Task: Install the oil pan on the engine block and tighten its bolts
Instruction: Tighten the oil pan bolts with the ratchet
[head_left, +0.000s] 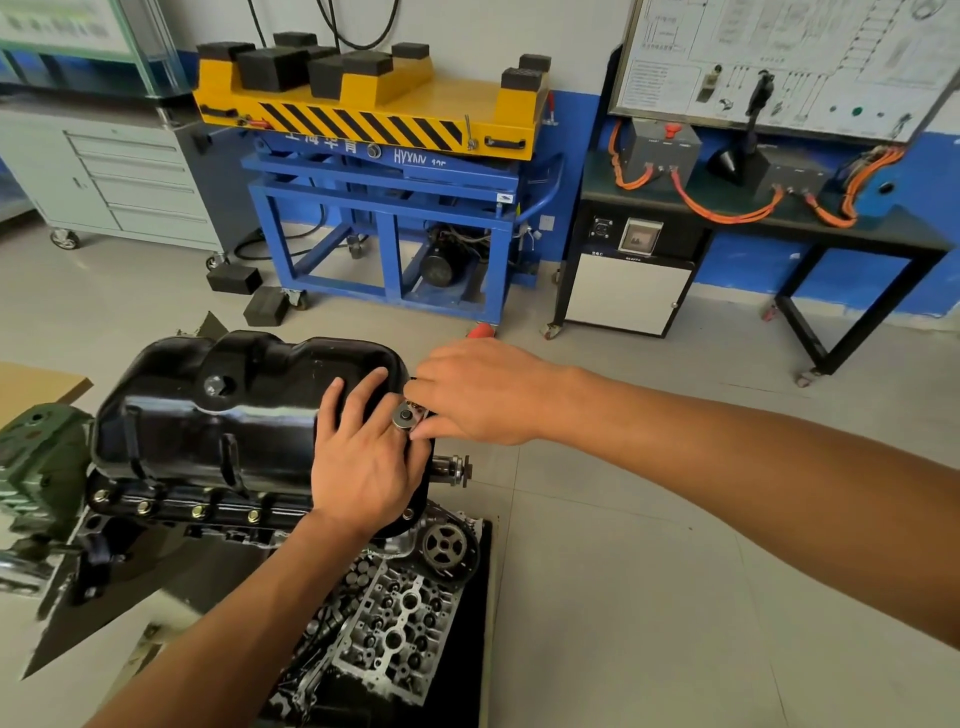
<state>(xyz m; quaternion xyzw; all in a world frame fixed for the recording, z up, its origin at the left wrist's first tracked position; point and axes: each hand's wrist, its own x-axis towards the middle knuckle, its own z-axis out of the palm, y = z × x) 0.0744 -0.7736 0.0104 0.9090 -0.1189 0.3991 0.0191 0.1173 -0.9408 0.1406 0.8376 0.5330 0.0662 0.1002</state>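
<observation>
1. On the block (228, 535), a glossy black pan (234, 415) is seated, with brass-coloured bolts (199, 512) set along its near flange.
2. The left grip (363, 457) is laid flat, fingers straight, on the pan's right end.
3. The right grip (483, 395) is clamped on a ratchet (405, 415) there.

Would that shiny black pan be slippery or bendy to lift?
The pan looks like ribbed pressed metal, so probably stiff. Its glossy finish may be slippery. The left hand lies flat on it, so it might shift.
</observation>
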